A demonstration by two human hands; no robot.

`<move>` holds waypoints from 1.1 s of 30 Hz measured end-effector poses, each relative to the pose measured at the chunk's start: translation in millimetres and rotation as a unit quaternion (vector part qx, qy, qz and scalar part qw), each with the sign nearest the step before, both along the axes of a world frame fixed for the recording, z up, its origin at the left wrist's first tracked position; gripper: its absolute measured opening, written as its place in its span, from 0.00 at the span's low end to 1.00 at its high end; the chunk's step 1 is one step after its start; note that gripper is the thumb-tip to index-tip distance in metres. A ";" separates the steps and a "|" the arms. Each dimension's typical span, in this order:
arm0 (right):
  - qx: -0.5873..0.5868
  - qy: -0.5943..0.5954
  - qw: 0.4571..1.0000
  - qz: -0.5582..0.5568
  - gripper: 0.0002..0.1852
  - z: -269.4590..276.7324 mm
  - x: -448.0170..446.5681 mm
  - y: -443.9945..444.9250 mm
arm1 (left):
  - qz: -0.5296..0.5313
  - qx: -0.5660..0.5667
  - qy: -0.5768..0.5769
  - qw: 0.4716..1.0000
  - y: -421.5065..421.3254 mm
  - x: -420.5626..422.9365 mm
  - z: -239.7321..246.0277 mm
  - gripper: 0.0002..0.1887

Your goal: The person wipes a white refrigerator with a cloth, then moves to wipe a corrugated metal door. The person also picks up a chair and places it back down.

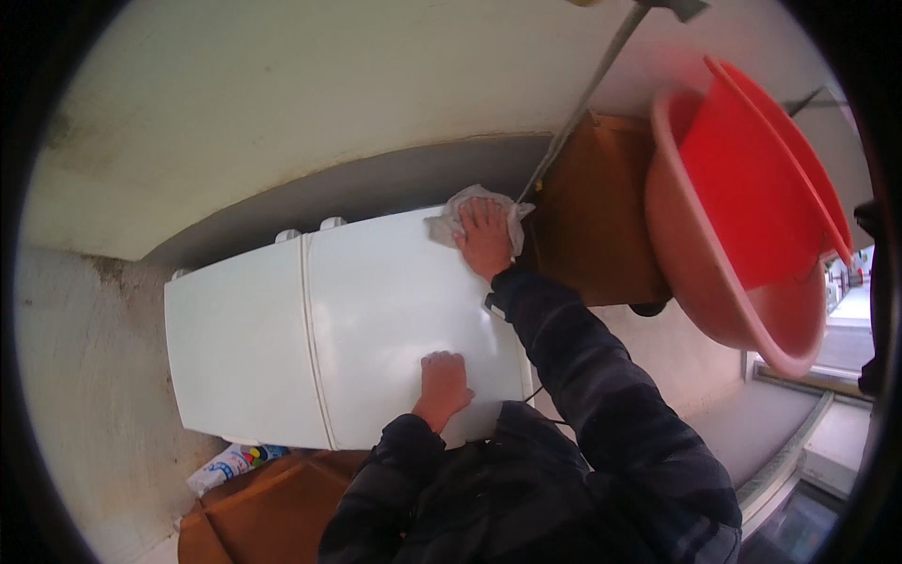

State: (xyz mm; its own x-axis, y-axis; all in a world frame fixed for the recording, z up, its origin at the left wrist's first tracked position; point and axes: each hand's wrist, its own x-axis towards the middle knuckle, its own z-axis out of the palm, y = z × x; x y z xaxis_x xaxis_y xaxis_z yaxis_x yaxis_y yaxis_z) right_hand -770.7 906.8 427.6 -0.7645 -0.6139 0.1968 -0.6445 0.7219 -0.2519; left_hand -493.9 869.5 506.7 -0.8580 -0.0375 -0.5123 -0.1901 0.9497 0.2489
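Observation:
A white two-section appliance [394, 310], which looks like a small refrigerator or twin-tub washing machine, lies before me with a seam across it. My right hand [485, 240] presses flat with spread fingers on a crumpled pale cloth [445, 224] at the appliance's far right corner. Nearer to my body, my left hand [444, 386] rests on the white surface with its fingers curled under; nothing shows in it.
Brown wooden furniture [599, 211] stands to the right, beside a pink basin [687, 233] and a red basin [747, 176]. A pole [585, 106] leans near the far corner. Lower left are a printed plastic bag [229, 465] and a brown panel [275, 507]. Walls border the far and left sides.

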 end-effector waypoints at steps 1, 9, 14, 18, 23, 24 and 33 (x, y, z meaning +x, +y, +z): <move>-0.006 -0.008 1.000 0.002 0.33 2.0 5.0 4.0 | -0.005 -0.008 -0.004 1.000 -0.2 -0.6 2.7 0.35; 0.037 -0.032 0.998 0.045 0.34 32.3 85.1 70.5 | -0.025 -0.012 -0.019 0.999 -4.8 -2.9 8.9 0.32; 0.030 -0.043 0.998 0.032 0.33 36.8 142.0 103.7 | -0.061 -0.034 0.005 0.998 -8.3 -1.4 -4.3 0.35; 0.016 -0.067 0.998 0.015 0.33 43.2 191.3 129.4 | -0.078 -0.028 -0.005 0.997 -11.2 -1.6 -9.3 0.38; 0.015 -0.063 0.997 -0.030 0.34 52.6 252.3 154.8 | -0.087 -0.010 0.020 0.996 -12.6 -0.4 -10.5 0.38; 0.018 -0.071 0.997 -0.037 0.34 52.8 263.7 158.9 | -0.086 -0.012 0.017 0.996 -13.0 0.6 -11.4 0.38; -0.014 -0.093 0.993 -0.065 0.32 54.8 351.2 198.2 | -0.094 -0.002 0.039 0.995 -21.6 9.3 -23.4 0.34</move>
State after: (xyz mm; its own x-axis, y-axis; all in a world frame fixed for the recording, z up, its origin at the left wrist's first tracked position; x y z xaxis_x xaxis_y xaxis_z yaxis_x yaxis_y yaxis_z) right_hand -419.5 1105.0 482.4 -0.8620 -0.5031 0.0612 -0.4863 0.7871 -0.3795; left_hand -484.6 847.8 483.3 -0.8869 0.1249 -0.4447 0.0102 0.9678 0.2514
